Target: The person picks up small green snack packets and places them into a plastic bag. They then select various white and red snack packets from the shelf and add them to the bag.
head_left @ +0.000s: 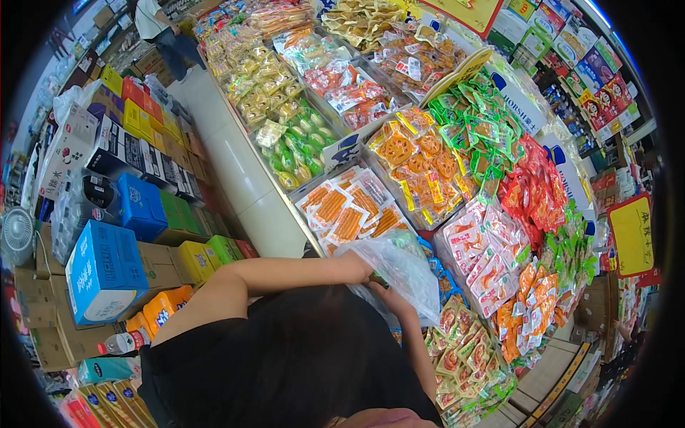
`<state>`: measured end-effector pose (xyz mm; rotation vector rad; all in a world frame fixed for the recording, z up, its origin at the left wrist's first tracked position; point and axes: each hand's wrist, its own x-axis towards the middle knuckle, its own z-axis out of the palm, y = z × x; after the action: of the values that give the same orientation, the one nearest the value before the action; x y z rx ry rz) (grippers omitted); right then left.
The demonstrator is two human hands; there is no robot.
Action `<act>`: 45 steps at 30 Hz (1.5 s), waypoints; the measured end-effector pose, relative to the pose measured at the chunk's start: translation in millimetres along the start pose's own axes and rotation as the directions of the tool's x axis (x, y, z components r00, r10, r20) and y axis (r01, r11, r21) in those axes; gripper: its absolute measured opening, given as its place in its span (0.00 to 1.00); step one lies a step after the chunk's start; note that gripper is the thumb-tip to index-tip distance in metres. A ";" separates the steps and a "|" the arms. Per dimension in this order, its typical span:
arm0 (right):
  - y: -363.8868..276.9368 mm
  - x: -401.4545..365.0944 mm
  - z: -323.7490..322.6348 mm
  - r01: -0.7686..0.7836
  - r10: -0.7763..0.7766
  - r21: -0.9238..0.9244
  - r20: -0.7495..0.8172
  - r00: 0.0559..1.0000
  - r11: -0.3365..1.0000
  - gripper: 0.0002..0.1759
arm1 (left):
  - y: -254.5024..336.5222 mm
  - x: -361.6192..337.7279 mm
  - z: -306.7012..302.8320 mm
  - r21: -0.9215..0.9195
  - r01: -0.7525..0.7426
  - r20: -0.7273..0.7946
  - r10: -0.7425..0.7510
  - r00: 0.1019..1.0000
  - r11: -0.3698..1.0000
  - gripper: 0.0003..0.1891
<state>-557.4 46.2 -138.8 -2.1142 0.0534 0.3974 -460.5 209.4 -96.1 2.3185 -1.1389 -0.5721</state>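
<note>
Plastic, thin and clear, the bag (408,274) hung over the snack packets (492,257), held between both hands. The left hand (357,269) pinched its rim; the right hand (389,298) sat half hidden, its grip impossible to tell. Such film could probably slip or tear if overloaded. Its long axis slanted from the left hand down-right, mouth seemingly at the hands.

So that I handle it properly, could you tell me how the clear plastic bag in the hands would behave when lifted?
The clear plastic bag is probably floppy: it crumples where the left hand and right hand hold it. It likely weighs very little, since the film looks thin and see-through. Its shiny surface suggests it may be slippery.
</note>
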 end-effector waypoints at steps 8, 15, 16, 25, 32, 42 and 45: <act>16.4 1.8 6.3 -0.087 0.080 0.130 0.059 0.995 0.988 0.28 | -31.9 7.4 12.5 -0.135 0.038 0.125 -0.021 0.992 0.990 0.25; 2.0 1.2 4.5 0.032 -0.037 0.062 0.082 0.996 0.998 0.27 | -51.6 8.2 14.0 -0.212 0.049 0.127 -0.022 0.992 0.976 0.18; -3.9 1.8 5.6 -0.026 -0.001 0.171 0.151 0.989 0.985 0.26 | -48.1 7.1 9.1 -0.102 0.093 0.182 -0.073 0.981 0.990 0.17; -22.6 9.5 9.1 0.051 -0.048 -0.138 0.023 0.999 0.989 0.26 | -40.6 12.0 1.7 -0.088 0.091 0.029 -0.089 0.996 0.992 0.20; -49.1 1.2 -1.9 -0.056 0.061 -0.083 0.055 0.997 0.995 0.26 | -50.1 13.6 10.3 -0.071 0.134 0.081 -0.128 0.988 0.988 0.21; -53.3 -6.8 -5.2 -0.011 0.011 -0.158 -0.003 1.000 0.987 0.19 | -59.7 15.3 27.4 -0.323 0.013 -0.016 -0.019 1.000 0.946 0.10; -41.6 -4.9 2.8 0.142 -0.175 -0.311 -0.082 0.981 0.940 0.19 | -56.5 17.0 23.0 -0.364 0.060 0.002 -0.064 0.998 0.929 0.09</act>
<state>-554.7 70.8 -104.8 -2.4238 -0.1235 0.2021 -429.6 220.1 -150.3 2.0376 -0.8704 -0.7275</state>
